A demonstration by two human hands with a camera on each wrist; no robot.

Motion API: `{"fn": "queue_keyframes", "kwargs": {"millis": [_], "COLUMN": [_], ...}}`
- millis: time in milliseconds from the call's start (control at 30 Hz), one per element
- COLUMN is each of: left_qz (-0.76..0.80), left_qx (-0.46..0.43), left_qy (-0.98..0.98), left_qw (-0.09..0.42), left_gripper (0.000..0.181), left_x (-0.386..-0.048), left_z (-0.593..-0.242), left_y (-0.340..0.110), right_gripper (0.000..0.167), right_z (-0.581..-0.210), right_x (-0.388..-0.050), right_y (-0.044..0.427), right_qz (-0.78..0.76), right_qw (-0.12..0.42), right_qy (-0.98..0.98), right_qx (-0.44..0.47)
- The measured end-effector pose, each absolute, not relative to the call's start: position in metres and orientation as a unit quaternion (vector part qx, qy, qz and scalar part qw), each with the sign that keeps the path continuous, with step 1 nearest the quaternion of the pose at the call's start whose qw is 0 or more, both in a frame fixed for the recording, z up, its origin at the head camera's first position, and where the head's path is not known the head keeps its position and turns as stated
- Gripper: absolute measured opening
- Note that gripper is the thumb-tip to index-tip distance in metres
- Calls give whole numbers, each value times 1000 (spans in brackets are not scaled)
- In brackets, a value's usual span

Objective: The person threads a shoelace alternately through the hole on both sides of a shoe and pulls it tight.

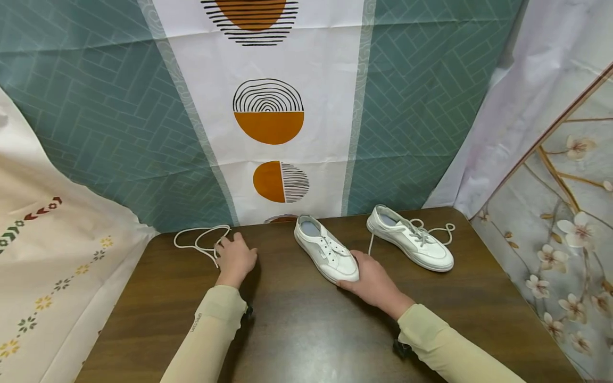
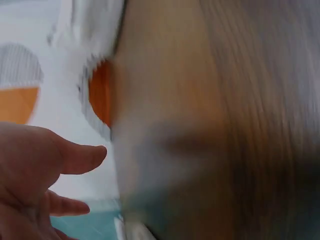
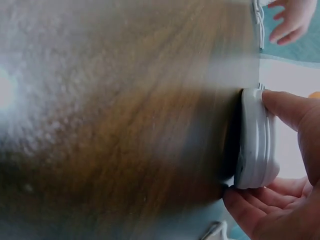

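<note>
My right hand (image 1: 372,279) grips the toe of a white sneaker (image 1: 316,250), thumb on one side and fingers on the other. In the right wrist view the sneaker's toe end (image 3: 256,140) sits between thumb and fingers, low over the tabletop. No lace shows in this sneaker's eyelets. At the left, a loose white shoelace (image 1: 198,246) lies in loops by the table's back edge. My left hand (image 1: 236,258) is over its right end, fingers spread; whether they touch the lace I cannot tell. In the left wrist view the left hand's thumb (image 2: 85,157) and fingers stand apart.
A second white sneaker (image 1: 412,239), with its lace in, stands at the right back of the brown wooden table (image 1: 287,330). One lace end trails beside its heel. A patterned green and white curtain (image 1: 306,106) hangs right behind the table's back edge.
</note>
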State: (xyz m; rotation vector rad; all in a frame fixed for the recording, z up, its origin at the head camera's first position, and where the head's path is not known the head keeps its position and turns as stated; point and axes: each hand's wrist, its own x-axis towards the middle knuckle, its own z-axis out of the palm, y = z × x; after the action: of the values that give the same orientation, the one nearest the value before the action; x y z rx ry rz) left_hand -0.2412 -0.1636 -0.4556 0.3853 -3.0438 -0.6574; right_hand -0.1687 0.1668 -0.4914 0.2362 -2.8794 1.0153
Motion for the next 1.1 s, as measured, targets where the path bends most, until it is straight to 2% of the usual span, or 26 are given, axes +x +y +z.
{"fn": "queue_keyframes", "kwargs": {"millis": [100,200,267,400,500,600,700,800,967,1033,1100], "left_qz": [-217,-203,-173,-103,-94,-111,-151,-198,-231,-241,-234], "left_qx": [170,165,133,66,37,4,-32,-62,-152,-175,-161], "left_qy": [-959,-961,-973,-993,-994,-992,-987,-978,-960,-954,-959], "left_qw": [-64,-93,-79,4,45,64,53,15,-40,-41,-16], "left_gripper": [69,59,46,23,16,13,17,29,11,21,28], "left_x": [-244,-242,-240,-238,-238,-236,-231,-225,-220,-221,-224], "left_z": [-462,-469,-472,-476,-477,-478,-477,-473,-465,-461,-458], "left_y": [-178,-184,-183,-171,-157,-140,-122,-105,-89,-90,-94], "right_gripper": [84,83,80,75,71,65,58,52,46,43,39], "right_z": [-490,-488,-486,-480,-475,-470,-464,-460,-458,-459,-459], "right_x": [-166,-165,-164,-165,-166,-168,-168,-167,-164,-163,-163], "right_y": [165,166,168,173,176,177,176,175,172,171,171], "right_qz": [333,335,335,332,331,336,348,358,361,361,363], "right_qw": [34,29,29,31,40,61,86,104,119,125,130], "right_qy": [-939,-939,-939,-941,-941,-938,-932,-926,-921,-920,-918], "right_qx": [78,76,74,65,58,56,57,64,86,91,95]}}
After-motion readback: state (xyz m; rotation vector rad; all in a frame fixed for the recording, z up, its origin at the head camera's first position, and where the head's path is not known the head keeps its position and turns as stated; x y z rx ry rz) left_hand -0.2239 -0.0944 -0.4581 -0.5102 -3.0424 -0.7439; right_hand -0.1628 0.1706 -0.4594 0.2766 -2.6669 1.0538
